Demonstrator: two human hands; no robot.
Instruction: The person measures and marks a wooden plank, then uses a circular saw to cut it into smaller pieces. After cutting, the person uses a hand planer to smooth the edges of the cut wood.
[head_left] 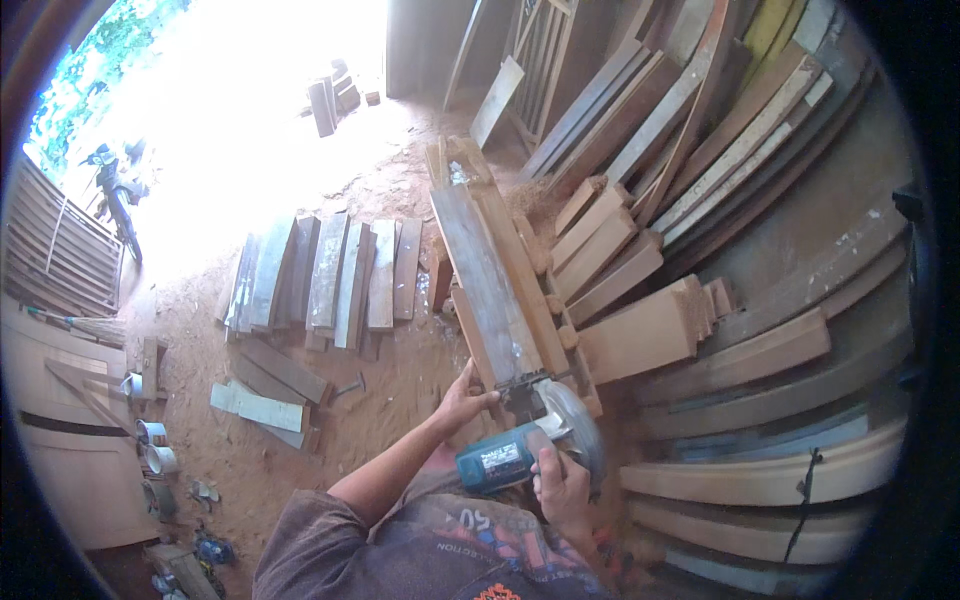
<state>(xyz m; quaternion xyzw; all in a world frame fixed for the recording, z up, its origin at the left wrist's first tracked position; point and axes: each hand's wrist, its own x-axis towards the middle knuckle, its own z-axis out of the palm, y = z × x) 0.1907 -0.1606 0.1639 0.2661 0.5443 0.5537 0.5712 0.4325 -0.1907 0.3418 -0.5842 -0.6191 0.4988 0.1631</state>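
Note:
A teal circular saw (pixel 497 460) with a pale metal blade guard (pixel 572 420) rests at the near end of a long grey-brown board (pixel 478 265). My right hand (pixel 563 487) is closed round the saw's handle. My left hand (pixel 463 400) is at the board's near left edge, just left of the saw's base, with its thumb and fingers closed on that edge. Under the board runs a narrow wooden workbench (pixel 533 290). The guard hides the blade, and part of the base sits in shadow.
Left of the bench, short boards (pixel 325 275) stand in a row on the dusty floor, with more planks (pixel 275 385) and a hammer (pixel 350 384) nearer me. Cut timbers (pixel 640 335) and long planks crowd the right side. A motorbike (pixel 120 200) stands by the bright opening.

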